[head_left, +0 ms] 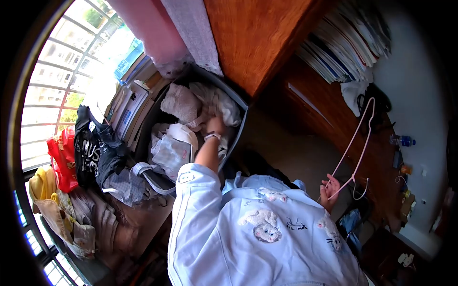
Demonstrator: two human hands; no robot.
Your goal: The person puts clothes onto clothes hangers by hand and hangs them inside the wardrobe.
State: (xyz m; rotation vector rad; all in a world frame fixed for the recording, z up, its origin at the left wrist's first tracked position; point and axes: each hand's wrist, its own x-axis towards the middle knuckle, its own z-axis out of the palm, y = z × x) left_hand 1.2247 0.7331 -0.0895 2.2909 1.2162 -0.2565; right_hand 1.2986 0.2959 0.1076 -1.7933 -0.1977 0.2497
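My left hand (214, 126) reaches down into a dark grey storage box (241, 127) and touches the clothes inside. Its fingers are mostly hidden among pale fabric, so I cannot tell whether they grip it. Beside it lie a pinkish-beige garment (181, 106), a whitish garment (220, 106) and a pale bundle in what looks like clear plastic (168, 151). Out to the right, my right hand (330, 189) is closed around a pink clothes hanger (357, 151), which stands up from the fingers with no garment on it.
Left of the box are stacked books (128, 110), a black printed bag (89, 152), a red bag (63, 157) and a yellow-and-cream bag (52, 200) by the barred window (52, 81). A wooden cabinet (253, 38) borders the box. Rightward, a desk (315, 102) carries papers and a bottle (402, 140).
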